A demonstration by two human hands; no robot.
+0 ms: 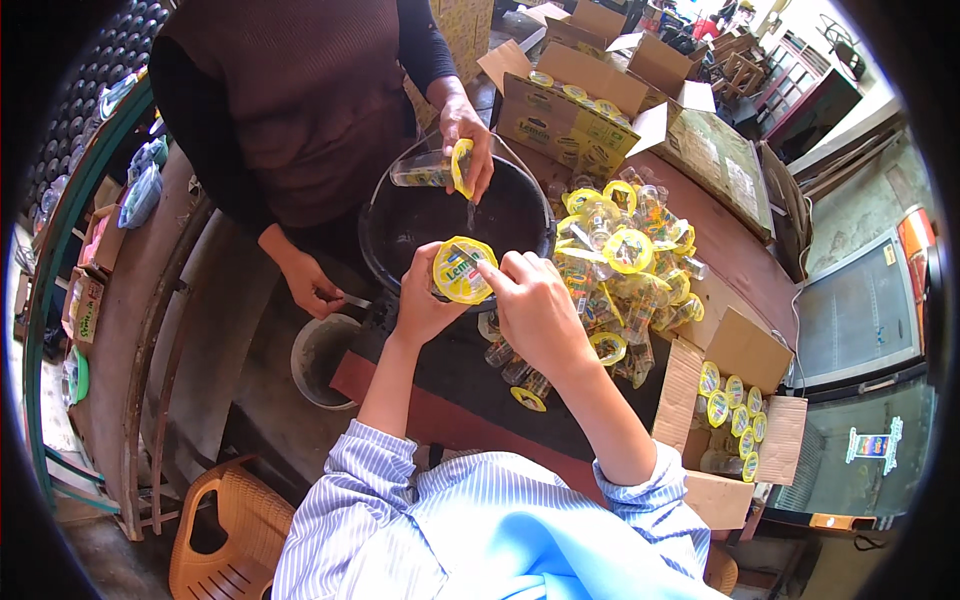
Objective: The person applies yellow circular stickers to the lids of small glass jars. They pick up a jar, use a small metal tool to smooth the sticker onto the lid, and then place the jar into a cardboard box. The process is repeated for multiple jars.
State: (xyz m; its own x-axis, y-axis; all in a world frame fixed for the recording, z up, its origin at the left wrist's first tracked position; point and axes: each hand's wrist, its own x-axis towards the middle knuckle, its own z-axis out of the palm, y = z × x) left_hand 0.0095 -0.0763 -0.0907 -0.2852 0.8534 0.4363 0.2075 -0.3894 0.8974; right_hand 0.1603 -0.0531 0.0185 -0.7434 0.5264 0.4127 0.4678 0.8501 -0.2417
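Note:
A clear plastic drink cup with a yellow-rimmed, printed foil lid (463,270) is gripped in my left hand (425,300), its lid facing up. My right hand (532,305) is closed at the cup's right edge, with fingertips touching the lid; whatever those fingers may hold is hidden. Just beyond my hands stands a black bucket (380,235) with a wire handle. Across it, a co-worker's hand (470,150) tilts another lidded cup (425,173) over the bucket, and liquid seems to fall from it. The co-worker's other hand (310,285) holds a thin pale tool, partly hidden.
A heap of lidded cups (628,250) covers the table right of the bucket. Open cartons holding cups stand at the back (560,125) and at right (735,490). A grey pail (325,360) sits lower left, near an orange plastic chair (235,530). A glass-doored cabinet (860,430) stands far right.

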